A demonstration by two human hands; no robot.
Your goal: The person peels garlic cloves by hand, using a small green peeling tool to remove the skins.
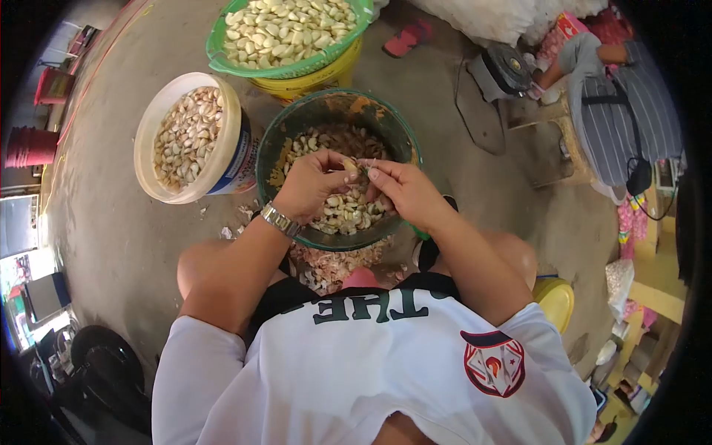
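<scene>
Both my hands are raised over a dark green basin (pixel 265 159) that holds many garlic cloves. My left hand (pixel 315 185), with a metal watch (pixel 280 220) on its wrist, pinches a pale garlic clove (pixel 349 167) between thumb and fingers. Close beside it, my right hand (pixel 404 189) has thumb and fingers pressed together at a small dark piece, too small to make out. Peeled cloves (pixel 345 215) lie below my hands, and browner, unpeeled-looking ones sit toward the far side of the basin.
A white bucket (pixel 148 144) of unpeeled cloves stands left. Beyond the basin, a green colander (pixel 215 59) of peeled cloves rests on a yellow bucket (pixel 322 81). Garlic skins (pixel 334 267) litter the floor between my legs. Another person (pixel 630 111) sits at the right.
</scene>
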